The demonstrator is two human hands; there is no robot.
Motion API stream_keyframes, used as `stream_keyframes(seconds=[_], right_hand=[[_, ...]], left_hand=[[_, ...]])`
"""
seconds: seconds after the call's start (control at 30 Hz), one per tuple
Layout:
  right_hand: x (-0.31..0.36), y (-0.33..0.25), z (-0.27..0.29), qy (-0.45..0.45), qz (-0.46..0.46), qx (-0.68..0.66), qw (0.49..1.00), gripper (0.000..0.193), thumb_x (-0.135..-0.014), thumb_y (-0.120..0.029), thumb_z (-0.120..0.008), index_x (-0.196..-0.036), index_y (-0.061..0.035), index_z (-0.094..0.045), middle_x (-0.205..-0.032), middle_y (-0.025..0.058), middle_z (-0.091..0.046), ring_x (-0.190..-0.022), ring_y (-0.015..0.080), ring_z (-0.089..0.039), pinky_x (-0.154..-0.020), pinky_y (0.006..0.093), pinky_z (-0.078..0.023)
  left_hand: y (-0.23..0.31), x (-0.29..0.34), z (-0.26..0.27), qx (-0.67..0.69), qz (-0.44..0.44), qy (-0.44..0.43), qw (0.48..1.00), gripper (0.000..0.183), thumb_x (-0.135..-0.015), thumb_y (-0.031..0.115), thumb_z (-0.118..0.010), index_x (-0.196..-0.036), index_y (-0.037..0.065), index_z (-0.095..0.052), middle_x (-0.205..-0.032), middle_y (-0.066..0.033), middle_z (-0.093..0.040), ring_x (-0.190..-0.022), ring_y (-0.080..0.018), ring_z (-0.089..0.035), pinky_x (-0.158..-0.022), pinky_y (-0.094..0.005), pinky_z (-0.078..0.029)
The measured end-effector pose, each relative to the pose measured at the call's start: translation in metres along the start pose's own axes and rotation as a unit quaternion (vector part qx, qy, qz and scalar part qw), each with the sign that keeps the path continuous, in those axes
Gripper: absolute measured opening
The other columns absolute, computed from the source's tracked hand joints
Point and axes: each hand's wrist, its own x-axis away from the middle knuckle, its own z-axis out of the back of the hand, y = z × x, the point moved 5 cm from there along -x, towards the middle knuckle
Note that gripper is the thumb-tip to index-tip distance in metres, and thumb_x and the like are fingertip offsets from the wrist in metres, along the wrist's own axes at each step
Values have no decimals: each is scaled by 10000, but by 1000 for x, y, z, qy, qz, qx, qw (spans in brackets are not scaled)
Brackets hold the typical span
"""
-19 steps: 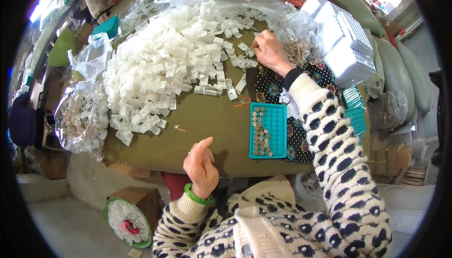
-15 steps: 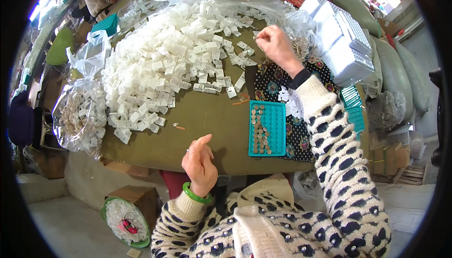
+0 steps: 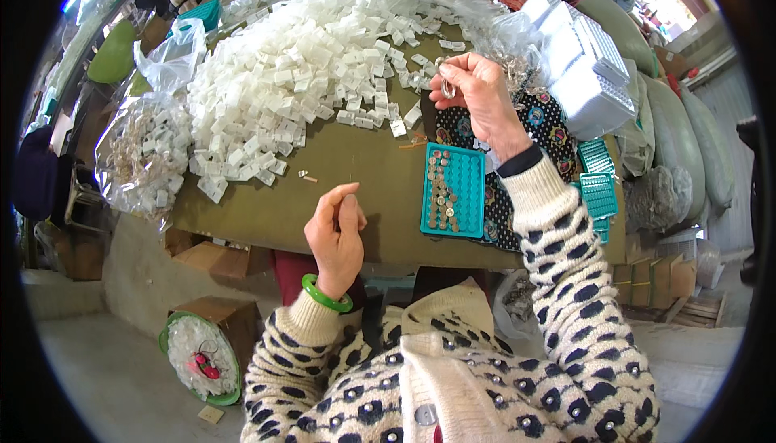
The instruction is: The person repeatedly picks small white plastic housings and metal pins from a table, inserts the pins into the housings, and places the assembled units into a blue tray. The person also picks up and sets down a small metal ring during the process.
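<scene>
My right hand (image 3: 478, 95) is raised over the far part of the table, beside the heap of white tags. Its thumb and fingers pinch a small silvery loop (image 3: 448, 87); whether it is a ring or a bit of chain is unclear. Close to the table's front edge, my left hand (image 3: 335, 233) has its fingers curled in towards the thumb; anything in them is too small to make out. Between the hands lies a teal tray (image 3: 470, 192) with rows of round hollows. Small round brownish pieces (image 3: 441, 204) fill part of its left side.
A large heap of small white plastic tags (image 3: 283, 71) covers the table's left. A clear bag (image 3: 145, 152) sits at its edge. White slotted trays (image 3: 594, 79) are stacked far right, above a patterned dark cloth (image 3: 507, 223). More teal trays (image 3: 598, 192) lie at right.
My right hand has turned and drawn slightly nearer, and a silvery loop now shows in its fingers. My left hand has turned more upright. The whole view has shifted a little.
</scene>
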Motion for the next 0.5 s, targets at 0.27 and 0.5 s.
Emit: stream_keyframes(seconds=[0.27,0.5], right_hand=[[111,-2,-40,-44,27,-39,998,135,-935,-94,-619,-975,19,-557,-830,121,-679,-679,162,-661,-642,287,-563],[162,7,-42,-61,3,-65,996,81,-943,-43,-592,-992,12,-558,-886,118,-678,-739,162,-674,-700,275,-564]], left_hand=[[18,9,-24,352,223,-88,905,424,-975,98,-573,-1357,-12,-425,-968,-125,-631,-700,-140,-618,-572,-257,-514],[18,18,-23,386,274,-94,876,212,-969,146,-609,-1117,-6,-604,-851,-85,-659,-651,-126,-627,-531,-247,-501]])
